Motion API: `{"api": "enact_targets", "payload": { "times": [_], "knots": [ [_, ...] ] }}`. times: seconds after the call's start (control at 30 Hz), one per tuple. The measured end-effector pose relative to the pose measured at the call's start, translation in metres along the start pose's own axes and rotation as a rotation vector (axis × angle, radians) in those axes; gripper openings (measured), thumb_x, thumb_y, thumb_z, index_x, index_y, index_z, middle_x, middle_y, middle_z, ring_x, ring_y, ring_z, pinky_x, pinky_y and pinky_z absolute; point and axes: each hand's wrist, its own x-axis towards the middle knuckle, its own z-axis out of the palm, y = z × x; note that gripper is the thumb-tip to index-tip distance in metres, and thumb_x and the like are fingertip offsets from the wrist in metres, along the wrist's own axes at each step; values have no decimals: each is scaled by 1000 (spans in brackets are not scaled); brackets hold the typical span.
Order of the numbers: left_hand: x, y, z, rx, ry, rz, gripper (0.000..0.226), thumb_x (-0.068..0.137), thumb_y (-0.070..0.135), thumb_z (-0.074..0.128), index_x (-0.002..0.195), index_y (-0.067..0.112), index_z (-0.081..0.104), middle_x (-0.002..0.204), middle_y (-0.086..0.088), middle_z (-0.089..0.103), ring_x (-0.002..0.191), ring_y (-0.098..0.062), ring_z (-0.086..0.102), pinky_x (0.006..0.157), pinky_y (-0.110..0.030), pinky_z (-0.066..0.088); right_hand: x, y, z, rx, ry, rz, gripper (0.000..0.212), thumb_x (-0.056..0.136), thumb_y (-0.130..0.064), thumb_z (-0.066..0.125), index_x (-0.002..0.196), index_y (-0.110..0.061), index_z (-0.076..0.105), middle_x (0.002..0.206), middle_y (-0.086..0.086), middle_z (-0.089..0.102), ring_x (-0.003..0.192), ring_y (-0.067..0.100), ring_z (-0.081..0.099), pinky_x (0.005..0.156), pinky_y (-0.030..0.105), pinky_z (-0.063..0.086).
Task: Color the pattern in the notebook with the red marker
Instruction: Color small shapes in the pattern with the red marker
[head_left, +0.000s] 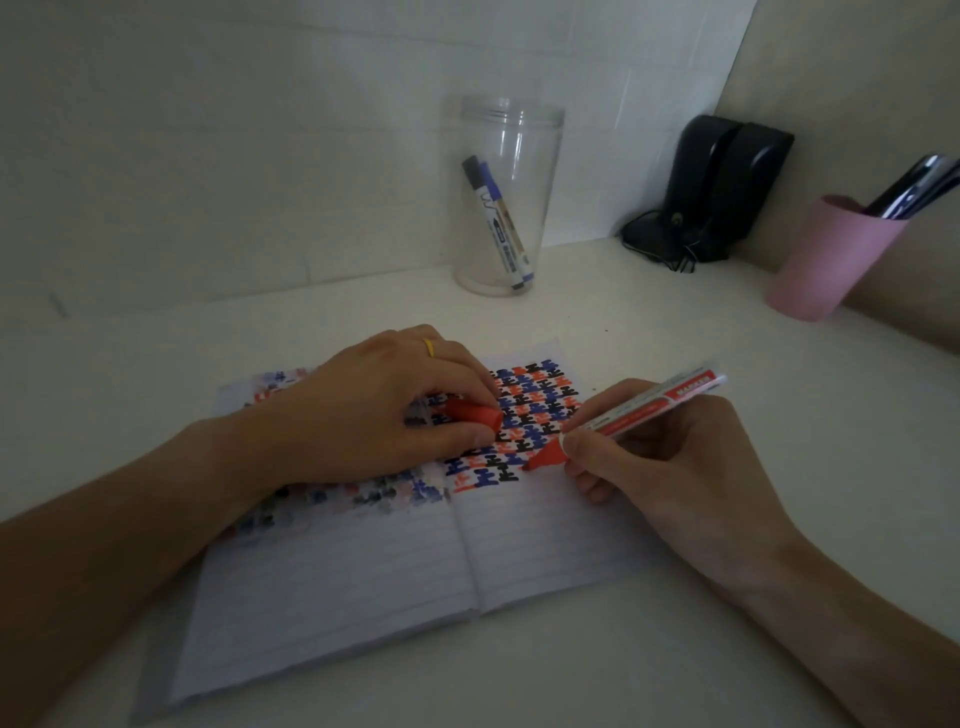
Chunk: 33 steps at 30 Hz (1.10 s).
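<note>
My notebook (395, 561) lies open on the white desk (675, 649), close to its front edge, with the pattern (524, 415) of red, blue and black shapes filling the top of the right-hand page and fainter marks showing across the top of the left page. My right hand (670, 457) is clamped around the red marker (623, 415), its uncapped tip resting on the lower right edge of the pattern. My left hand (384, 410) rests across the top of the left page, fingers closed on the red cap (474, 413), a yellow ring (427, 347) on one finger. Toward the back edge of the desk stands a clear jar (506, 197) holding two markers (498, 223). At the back right corner sits a black device (722, 192), and near the right edge a pink cup (831, 260) holds pens (917, 187).
</note>
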Motion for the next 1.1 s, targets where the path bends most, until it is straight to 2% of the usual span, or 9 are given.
{"api": "enact_targets", "payload": {
  "times": [0.23, 0.4, 0.53, 0.9, 1.03, 1.1],
  "knots": [
    [0, 0, 0, 1, -2, 0, 37, 90, 59, 58, 115, 35, 71, 120, 24, 67, 111, -3, 59, 92, -34, 52, 0, 0, 0, 7, 13, 6, 10, 78, 3, 73, 76, -7, 76, 62, 13, 73, 52, 18, 68, 55, 28, 57],
    [0, 0, 0, 6, 0, 2, 36, 90, 58, 58, 115, 35, 71, 120, 24, 67, 110, -3, 59, 92, -33, 52, 1, 2, 1, -31, 15, 24, 5, 77, -6, 74, 76, -10, 76, 62, 8, 74, 53, 17, 69, 56, 26, 56],
    [0, 0, 0, 7, -1, 3, 35, 90, 57, 59, 115, 36, 71, 120, 25, 67, 111, -2, 59, 91, -33, 52, 1, 2, -1, 34, 16, 15, 10, 80, 4, 72, 77, -5, 76, 62, 12, 73, 54, 18, 68, 55, 27, 56],
    [-1, 1, 0, 10, 1, 1, 37, 90, 58, 57, 116, 35, 71, 121, 24, 67, 111, -3, 59, 92, -34, 52, 0, -2, 0, 30, -22, -15, 11, 81, 6, 73, 78, -3, 77, 66, 15, 74, 55, 19, 69, 55, 26, 58],
    [-1, 0, 1, 6, 5, 2, 37, 90, 58, 58, 116, 35, 71, 120, 24, 67, 110, -4, 59, 91, -35, 53, -2, -3, 1, -11, -48, -46, 11, 81, 6, 73, 78, -3, 77, 66, 16, 74, 57, 29, 70, 56, 31, 60],
    [0, 0, 1, 6, 8, 4, 35, 90, 57, 60, 115, 35, 71, 119, 24, 67, 110, -4, 59, 92, -35, 53, -1, -1, 2, -40, -27, -40, 11, 79, 3, 74, 76, -7, 77, 65, 13, 74, 56, 24, 69, 58, 34, 60]
  ]
}}
